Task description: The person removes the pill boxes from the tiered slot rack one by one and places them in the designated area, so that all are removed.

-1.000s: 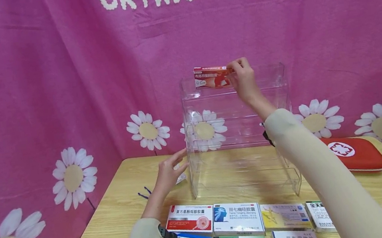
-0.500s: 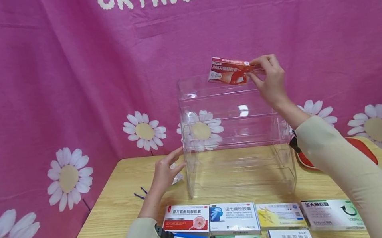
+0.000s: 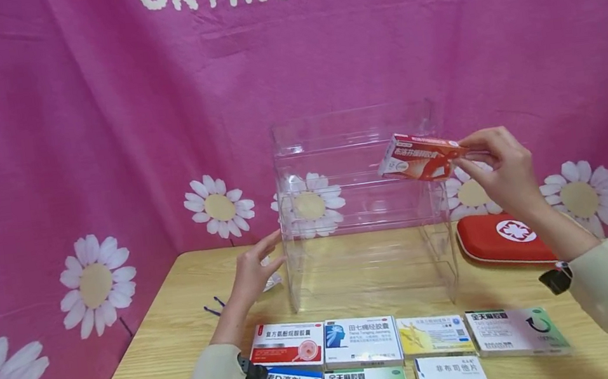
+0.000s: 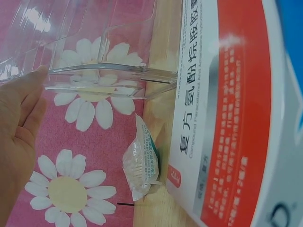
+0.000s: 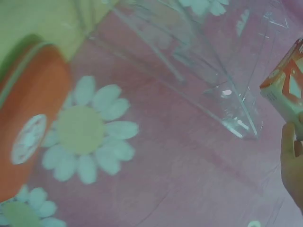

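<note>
- Right hand (image 3: pixel 500 173) pinches one end of a small red medicine box (image 3: pixel 419 157): likely light, stiff cardboard, easily crushed.
- Left hand (image 3: pixel 253 274), fingers spread, rests against the clear acrylic shelf (image 3: pixel 352 144).

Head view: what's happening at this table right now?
A person's right hand pinches a red medicine box, tilted in the air by the right side of a clear acrylic shelf rack. The left hand rests open-fingered against the rack's left wall. Seven more medicine boxes lie in rows on the wooden table in front, and a red first-aid pouch lies to the right.
</note>
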The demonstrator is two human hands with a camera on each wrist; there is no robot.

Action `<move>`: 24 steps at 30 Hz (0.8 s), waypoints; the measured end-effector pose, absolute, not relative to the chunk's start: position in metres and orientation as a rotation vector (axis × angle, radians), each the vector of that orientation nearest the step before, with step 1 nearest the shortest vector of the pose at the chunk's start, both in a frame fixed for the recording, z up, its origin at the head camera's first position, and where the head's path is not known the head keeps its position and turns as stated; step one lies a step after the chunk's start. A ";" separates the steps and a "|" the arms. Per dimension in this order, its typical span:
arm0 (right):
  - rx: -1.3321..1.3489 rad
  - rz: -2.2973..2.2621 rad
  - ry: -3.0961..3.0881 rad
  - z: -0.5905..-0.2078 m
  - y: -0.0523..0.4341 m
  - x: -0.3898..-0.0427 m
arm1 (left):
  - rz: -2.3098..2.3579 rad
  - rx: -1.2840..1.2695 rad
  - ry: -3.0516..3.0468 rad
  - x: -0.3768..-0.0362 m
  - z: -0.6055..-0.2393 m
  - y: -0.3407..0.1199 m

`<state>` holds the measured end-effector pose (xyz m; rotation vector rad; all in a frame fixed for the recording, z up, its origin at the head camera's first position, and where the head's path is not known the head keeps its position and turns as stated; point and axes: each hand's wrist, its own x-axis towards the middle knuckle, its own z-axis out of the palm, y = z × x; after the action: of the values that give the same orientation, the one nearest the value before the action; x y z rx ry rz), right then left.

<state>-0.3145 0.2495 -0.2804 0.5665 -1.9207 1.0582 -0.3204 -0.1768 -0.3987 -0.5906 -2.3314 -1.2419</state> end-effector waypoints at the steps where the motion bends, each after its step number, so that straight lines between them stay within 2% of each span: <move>1: 0.558 1.030 -1.950 -0.286 0.256 -0.307 | -1.244 -0.583 -2.331 -0.320 -0.398 -0.177; 12: 0.620 0.865 -2.137 -0.350 0.316 -0.242 | -1.232 -0.542 -2.365 -0.317 -0.396 -0.179; 24: 0.909 1.163 -2.232 -0.398 0.348 -0.193 | -1.247 -0.556 -2.357 -0.318 -0.397 -0.175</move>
<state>-0.1930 0.3479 -0.3978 0.9087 -2.2318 1.1635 -0.3177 -0.1752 -0.3971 -0.5563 -2.3566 -1.2470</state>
